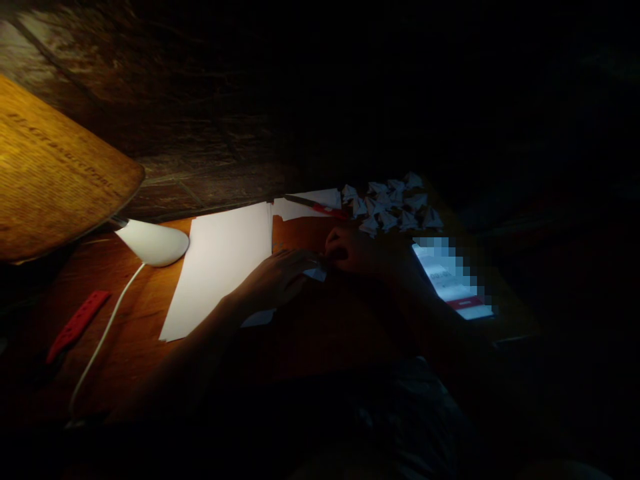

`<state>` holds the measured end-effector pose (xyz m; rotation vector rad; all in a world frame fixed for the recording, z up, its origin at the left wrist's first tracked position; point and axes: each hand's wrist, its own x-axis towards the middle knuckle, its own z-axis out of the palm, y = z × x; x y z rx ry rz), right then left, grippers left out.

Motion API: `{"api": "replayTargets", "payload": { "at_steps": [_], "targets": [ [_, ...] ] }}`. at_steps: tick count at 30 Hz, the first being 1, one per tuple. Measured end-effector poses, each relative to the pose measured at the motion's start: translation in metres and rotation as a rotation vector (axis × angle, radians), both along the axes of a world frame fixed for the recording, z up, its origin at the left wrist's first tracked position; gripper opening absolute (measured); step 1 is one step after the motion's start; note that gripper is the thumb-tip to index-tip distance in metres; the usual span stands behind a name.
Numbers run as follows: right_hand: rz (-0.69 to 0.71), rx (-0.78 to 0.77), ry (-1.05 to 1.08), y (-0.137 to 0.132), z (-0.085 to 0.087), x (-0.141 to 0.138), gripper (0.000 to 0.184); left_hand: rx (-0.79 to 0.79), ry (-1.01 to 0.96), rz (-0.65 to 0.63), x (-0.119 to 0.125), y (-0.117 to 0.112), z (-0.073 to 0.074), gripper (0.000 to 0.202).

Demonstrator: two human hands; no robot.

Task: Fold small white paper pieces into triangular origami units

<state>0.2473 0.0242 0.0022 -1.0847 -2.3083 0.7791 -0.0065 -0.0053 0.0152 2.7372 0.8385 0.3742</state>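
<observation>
A small folded piece of white paper (316,273) is held low over the wooden table between my two hands. My left hand (283,272) reaches in from the left, its fingers closed on the paper's left side. From the other side my right hand (353,250) has curled fingers pinching at the paper's right end; deep shadow hides part of this grip. Beside my left hand lies a stack of white paper sheets (220,260), and the corner of another white sheet (259,319) shows below my left wrist.
Several small folded paper figures (385,203) sit at the table's far right. Red-handled scissors (320,207) lie over paper scraps (295,208). A lit phone (450,277) lies right. On the left are a lamp (155,243), its white cord (107,327) and a red strip-like object (80,323).
</observation>
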Motion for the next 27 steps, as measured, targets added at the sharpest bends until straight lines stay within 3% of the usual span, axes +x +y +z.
{"api": "replayTargets", "payload": {
  "at_steps": [12, 24, 27],
  "targets": [
    [-0.004, 0.018, 0.001, 0.002, -0.004, 0.000, 0.009, 0.047, 0.016, 0.000, -0.004, 0.004, -0.009, 0.048],
    [0.018, 0.016, -0.020, 0.002, -0.002, -0.001, 0.009, 0.131, 0.113, 0.034, -0.004, 0.003, -0.010, 0.043],
    [0.009, 0.022, 0.023, 0.002, -0.006, -0.001, 0.017, 0.136, 0.084, 0.039, -0.005, 0.004, -0.012, 0.044]
  ]
}}
